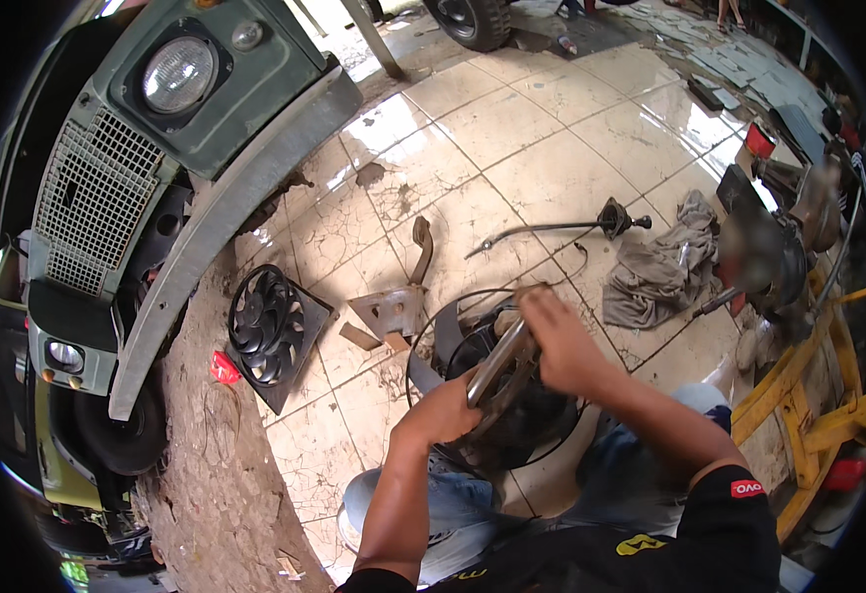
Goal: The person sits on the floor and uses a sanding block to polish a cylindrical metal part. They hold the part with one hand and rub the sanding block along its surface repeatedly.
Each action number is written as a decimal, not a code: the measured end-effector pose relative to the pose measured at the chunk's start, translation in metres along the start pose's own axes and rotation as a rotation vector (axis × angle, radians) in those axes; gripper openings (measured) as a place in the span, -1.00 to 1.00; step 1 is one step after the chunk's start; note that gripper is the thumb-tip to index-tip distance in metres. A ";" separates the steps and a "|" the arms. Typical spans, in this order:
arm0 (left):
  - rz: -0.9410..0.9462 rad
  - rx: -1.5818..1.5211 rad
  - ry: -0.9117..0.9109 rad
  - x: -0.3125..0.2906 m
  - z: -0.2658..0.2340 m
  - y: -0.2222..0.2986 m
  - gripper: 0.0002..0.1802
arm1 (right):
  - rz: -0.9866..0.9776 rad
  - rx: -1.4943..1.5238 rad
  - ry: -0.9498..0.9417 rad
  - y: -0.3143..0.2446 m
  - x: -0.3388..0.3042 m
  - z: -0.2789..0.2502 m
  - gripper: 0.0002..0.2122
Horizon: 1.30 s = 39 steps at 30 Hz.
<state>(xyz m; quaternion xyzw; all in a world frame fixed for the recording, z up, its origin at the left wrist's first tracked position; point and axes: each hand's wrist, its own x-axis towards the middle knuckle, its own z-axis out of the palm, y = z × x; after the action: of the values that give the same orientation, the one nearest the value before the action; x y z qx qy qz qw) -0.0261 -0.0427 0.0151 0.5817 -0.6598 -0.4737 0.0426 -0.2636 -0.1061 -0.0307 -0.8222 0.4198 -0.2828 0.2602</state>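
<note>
Between my hands is a flat metal part (498,367) with a bright straight edge, tilted over a dark round assembly; its exact kind I cannot make out. My left hand (441,409) grips its near left end. Around its far right end, the fingers of my right hand (555,331) are closed. Beneath lies a dark round assembly with a thin black hoop (411,368), set between my knees and mostly hidden by my hands and the part. Left of it, a pedal with a metal bracket (390,308) rests on the tiles.
A black radiator fan (267,324) lies on the left, beside a small red object (223,367). Ahead are a lever with a rubber boot (562,226) and a grey rag (658,267). The vehicle's bumper (245,198) curves along the left; a yellow metal frame (809,410) stands at right.
</note>
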 end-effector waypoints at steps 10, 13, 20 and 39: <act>0.078 0.013 0.053 0.004 0.001 0.003 -0.26 | -0.145 -0.134 -0.021 -0.022 -0.010 0.006 -0.33; 0.030 0.017 0.033 0.006 -0.002 0.002 -0.27 | -0.194 -0.135 -0.064 -0.019 -0.010 -0.002 -0.33; 0.054 0.029 0.056 0.004 -0.004 0.005 -0.23 | -0.132 -0.115 -0.069 -0.017 -0.011 0.002 -0.25; 0.036 -0.019 0.059 0.002 -0.004 0.007 -0.27 | -0.134 0.019 0.021 -0.001 0.002 0.007 -0.23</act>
<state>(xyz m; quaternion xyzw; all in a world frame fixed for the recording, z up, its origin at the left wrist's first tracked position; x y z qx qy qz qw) -0.0289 -0.0475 0.0212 0.5833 -0.6641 -0.4615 0.0760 -0.2569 -0.1058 -0.0342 -0.8430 0.3638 -0.3121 0.2441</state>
